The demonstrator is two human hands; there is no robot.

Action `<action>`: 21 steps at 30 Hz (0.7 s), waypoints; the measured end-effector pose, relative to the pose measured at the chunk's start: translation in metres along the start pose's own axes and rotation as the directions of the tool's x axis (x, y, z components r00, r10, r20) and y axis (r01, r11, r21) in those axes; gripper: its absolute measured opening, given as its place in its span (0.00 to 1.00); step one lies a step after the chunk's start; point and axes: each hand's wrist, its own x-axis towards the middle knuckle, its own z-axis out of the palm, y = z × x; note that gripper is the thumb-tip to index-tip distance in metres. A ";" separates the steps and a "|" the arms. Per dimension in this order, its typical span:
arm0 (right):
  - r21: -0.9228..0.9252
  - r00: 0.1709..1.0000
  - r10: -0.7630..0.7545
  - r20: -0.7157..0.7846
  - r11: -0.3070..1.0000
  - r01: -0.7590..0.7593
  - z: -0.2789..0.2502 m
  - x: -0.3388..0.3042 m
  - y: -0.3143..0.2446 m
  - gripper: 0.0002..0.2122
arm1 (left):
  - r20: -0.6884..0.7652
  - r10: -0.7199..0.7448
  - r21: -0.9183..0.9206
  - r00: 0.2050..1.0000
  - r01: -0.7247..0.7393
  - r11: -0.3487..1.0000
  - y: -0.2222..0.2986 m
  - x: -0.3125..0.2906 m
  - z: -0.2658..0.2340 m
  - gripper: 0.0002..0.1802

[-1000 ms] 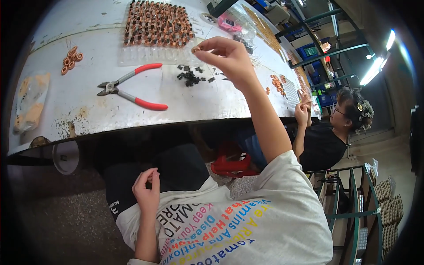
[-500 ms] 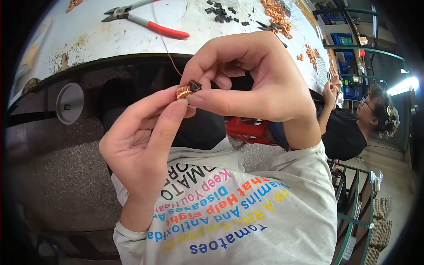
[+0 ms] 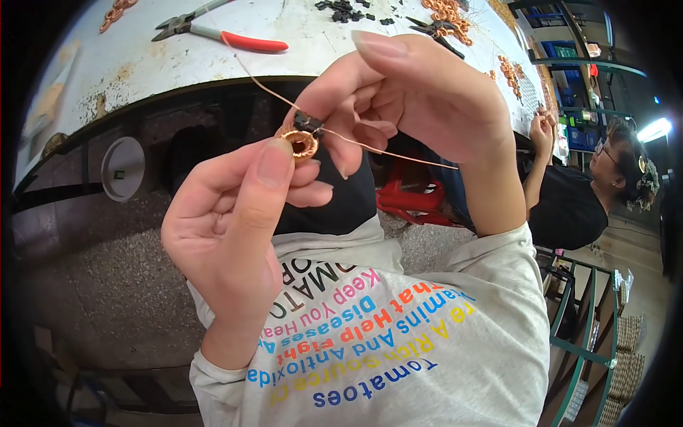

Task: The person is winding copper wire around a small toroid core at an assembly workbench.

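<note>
My left hand (image 3: 231,220) pinches a small copper-wound ring coil (image 3: 311,150) between thumb and forefinger, its hole turned up into view. A black plastic piece (image 3: 306,122) sits at the coil's far side. From it one thin copper wire (image 3: 398,154) runs off to the right, under my right palm, and another copper wire (image 3: 260,86) stretches up and left over the bench edge. My right hand (image 3: 441,99) is just beyond the coil. Its thumb is lifted well apart from the loosely curled fingers, whose tips are beside the black piece; whether they touch it is unclear.
On the white bench (image 3: 142,50) lie red-handled cutters (image 3: 213,34), several black plastic bits (image 3: 341,11), dark pliers (image 3: 436,30) and piles of copper coils (image 3: 447,16). A red stool (image 3: 409,196) stands below. A co-worker (image 3: 569,203) sits at the right, near shelving (image 3: 583,356).
My right thumb has lifted off the coil and risen away from the fingers. The coil has been turned so its hole shows, and a wire end now extends to the right.
</note>
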 end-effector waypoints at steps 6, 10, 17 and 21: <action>-0.065 0.996 0.090 0.018 0.994 -0.088 0.001 -0.002 -0.014 0.27 | 0.101 -0.049 -0.177 0.994 0.066 0.982 -0.002 -0.004 -0.001 0.07; -0.045 0.995 0.096 0.026 0.994 -0.095 -0.001 -0.005 -0.016 0.26 | 0.105 -0.064 -0.186 0.992 0.083 0.979 0.002 -0.006 0.004 0.07; -0.086 0.994 0.019 0.105 0.996 -0.010 -0.017 -0.006 -0.019 0.14 | 0.078 -0.011 -0.094 0.997 0.019 0.995 0.007 -0.004 0.017 0.07; -0.091 0.975 0.159 0.156 0.985 -0.146 -0.024 -0.012 -0.054 0.06 | 0.124 -0.003 -0.089 0.992 0.014 0.996 0.013 -0.002 0.029 0.05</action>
